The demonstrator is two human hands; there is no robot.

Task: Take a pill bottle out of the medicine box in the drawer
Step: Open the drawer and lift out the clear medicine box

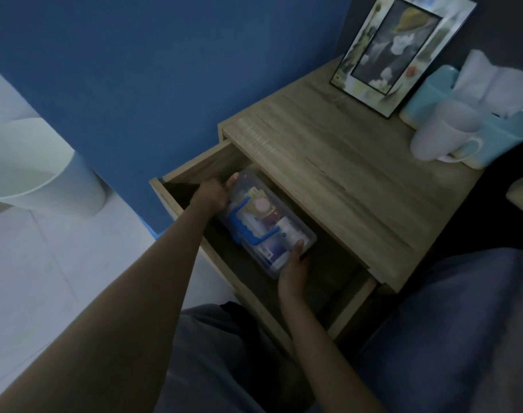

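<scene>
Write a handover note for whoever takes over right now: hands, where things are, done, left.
Left hand: gripping the far end of the box, fingers curled over its edge.
Right hand: holding the near end, thumb on the lid.
Box: clear, lid shut, blue handle on top, resting in the open drawer of the nightstand.
Done: drawer open, box grasped at both ends.
Left: lift the box out or open it, then take out a pill bottle. Bottles show only dimly through the lid.

The nightstand top (343,174) overhangs the right side of the open drawer (352,305), while its near dark part beside the medicine box (272,225) stays free.
</scene>
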